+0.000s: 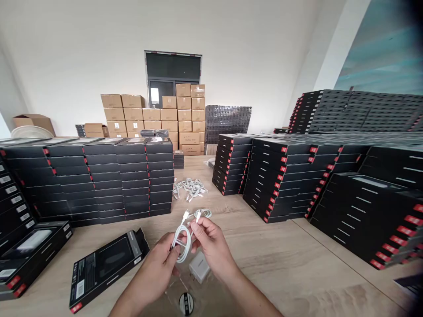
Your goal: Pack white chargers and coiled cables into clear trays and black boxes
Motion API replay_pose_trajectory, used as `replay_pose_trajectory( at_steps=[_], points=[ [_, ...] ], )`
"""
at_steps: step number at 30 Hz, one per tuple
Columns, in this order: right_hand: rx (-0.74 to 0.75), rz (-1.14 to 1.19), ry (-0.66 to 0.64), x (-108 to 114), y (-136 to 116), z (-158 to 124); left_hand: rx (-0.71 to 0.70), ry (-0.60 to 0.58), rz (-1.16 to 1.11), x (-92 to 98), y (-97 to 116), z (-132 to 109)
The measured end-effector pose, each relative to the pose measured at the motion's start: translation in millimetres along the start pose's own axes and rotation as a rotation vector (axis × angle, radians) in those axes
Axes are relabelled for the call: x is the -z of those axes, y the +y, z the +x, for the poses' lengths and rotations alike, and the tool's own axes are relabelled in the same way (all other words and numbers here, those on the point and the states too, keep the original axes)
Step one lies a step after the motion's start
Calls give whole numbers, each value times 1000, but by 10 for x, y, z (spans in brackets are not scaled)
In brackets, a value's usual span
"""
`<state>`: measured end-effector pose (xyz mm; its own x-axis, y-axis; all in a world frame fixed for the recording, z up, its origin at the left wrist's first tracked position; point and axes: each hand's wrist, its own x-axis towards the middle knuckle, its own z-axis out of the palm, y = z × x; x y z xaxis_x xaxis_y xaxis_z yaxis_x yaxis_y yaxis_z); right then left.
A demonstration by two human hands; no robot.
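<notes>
A coiled white charging cable (183, 254) is held between my two hands above the table. My left hand (167, 255) is closed around the coil's lower left side. Near one plug end of the cable, my right hand (208, 240) pinches with thumb and fingers. Just below the hands lies a white power adapter (200, 267), partly covered by my right hand. A round black-and-white label (186, 304) is at the bottom. To the left, an opened black box (109, 268) lies on the table with its end flap raised.
Black boxes (99, 180) stand in a stacked wall at left, and more stacked black boxes (277, 180) fill the right. A pile of white cables (193, 188) lies beyond my hands on the wooden table (264, 259). Brown cartons (152, 119) are stacked at the back.
</notes>
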<state>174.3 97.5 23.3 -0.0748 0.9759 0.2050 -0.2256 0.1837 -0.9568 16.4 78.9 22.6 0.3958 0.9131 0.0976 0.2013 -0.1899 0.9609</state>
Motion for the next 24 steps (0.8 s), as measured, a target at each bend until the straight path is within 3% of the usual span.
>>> replay_pose_trajectory(
  at_steps=[6, 10, 14, 17, 20, 24],
  points=[
    [52, 14, 174, 114, -7, 52, 81, -91, -172, -3, -68, -2],
    [21, 41, 186, 168, -19, 84, 110, -6, -312, 6, -110, 39],
    [-46, 128, 159, 180, -17, 92, 125, 96, -616, 0, -63, 56],
    [-55, 126, 121, 206, 9, 99, 190, 87, -842, -22, -17, 19],
    [55, -70, 136, 245, 36, 104, 245, 8, -920, -45, -10, -21],
    [471, -696, 200, 272, -10, 75, 224, 21, -893, -57, -48, -18]
  ],
)
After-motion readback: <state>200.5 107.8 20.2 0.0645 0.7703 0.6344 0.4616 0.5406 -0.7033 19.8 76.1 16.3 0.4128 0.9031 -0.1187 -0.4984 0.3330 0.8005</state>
